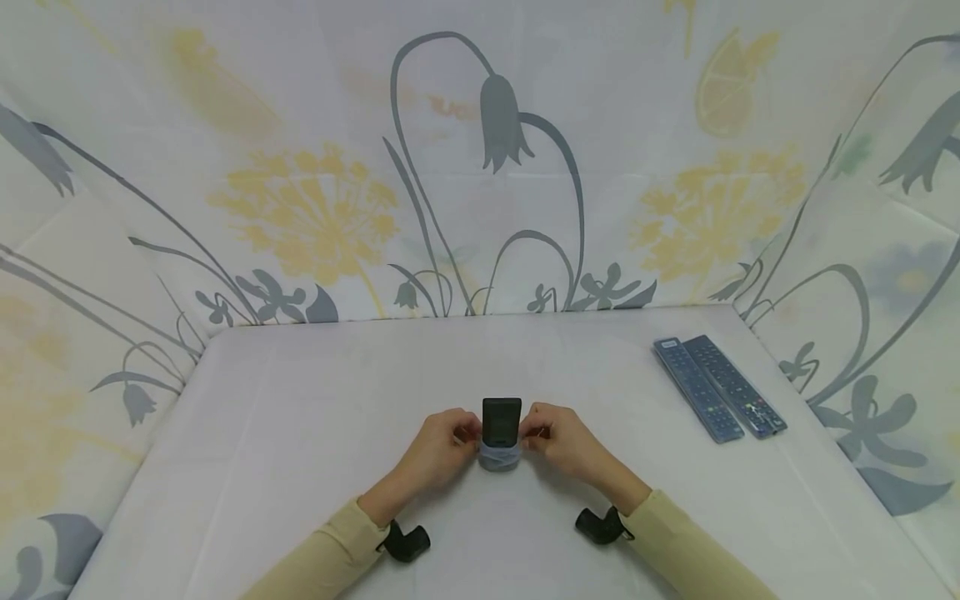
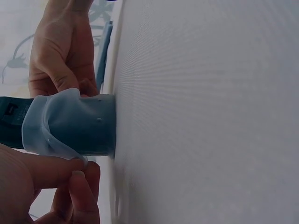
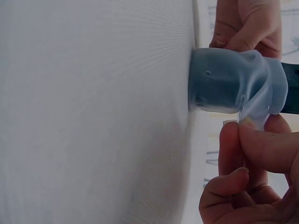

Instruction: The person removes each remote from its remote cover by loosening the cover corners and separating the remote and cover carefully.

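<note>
A black remote control (image 1: 501, 421) stands on its end on the table. Its lower part is inside a translucent bluish silicone sleeve (image 2: 93, 123), which is bunched and folded over around the middle. On the left side my left hand (image 1: 442, 450) pinches the sleeve's folded edge between thumb and fingers. My right hand (image 1: 564, 439) pinches the same fold from the right, as the right wrist view shows up close. The dark upper part of the remote sticks out beyond the sleeve.
Two remote controls, a bluish one (image 1: 697, 389) and a darker one (image 1: 737, 387), lie side by side at the right. The white-covered table (image 1: 337, 375) meets a flower-patterned cloth wall (image 1: 450, 208) at the back and sides. A black camera mount (image 1: 407, 543) sits at the left wrist.
</note>
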`<state>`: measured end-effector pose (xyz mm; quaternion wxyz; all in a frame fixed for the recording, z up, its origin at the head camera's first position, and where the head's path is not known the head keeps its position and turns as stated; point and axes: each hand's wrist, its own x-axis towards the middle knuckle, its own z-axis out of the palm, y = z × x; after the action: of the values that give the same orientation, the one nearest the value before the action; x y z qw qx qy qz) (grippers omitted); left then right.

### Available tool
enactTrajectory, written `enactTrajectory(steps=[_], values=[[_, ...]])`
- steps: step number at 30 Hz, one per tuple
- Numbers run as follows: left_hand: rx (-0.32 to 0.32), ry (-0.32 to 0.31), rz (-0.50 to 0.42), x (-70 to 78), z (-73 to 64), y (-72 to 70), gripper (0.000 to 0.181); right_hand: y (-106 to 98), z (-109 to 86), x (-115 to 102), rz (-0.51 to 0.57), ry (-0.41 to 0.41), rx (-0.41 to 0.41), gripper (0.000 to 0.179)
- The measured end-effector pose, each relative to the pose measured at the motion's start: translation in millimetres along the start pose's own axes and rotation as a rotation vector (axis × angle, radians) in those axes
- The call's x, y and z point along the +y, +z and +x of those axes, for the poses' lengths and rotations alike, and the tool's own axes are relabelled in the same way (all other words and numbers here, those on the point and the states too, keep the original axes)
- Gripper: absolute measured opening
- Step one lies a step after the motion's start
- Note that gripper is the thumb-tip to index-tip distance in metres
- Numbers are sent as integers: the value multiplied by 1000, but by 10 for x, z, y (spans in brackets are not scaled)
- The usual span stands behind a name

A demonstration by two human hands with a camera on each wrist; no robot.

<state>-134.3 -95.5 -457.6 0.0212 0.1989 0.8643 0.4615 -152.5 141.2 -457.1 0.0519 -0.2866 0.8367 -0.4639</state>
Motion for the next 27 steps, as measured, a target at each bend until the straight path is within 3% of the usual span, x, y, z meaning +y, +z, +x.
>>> enactTrajectory(steps=[19, 27], values=[[-16, 28, 84, 7, 7, 29, 20, 13, 26, -62, -75, 80, -21, 26], [19, 39, 151, 31, -7, 38, 17, 23, 58, -79, -98, 120, -36, 27]])
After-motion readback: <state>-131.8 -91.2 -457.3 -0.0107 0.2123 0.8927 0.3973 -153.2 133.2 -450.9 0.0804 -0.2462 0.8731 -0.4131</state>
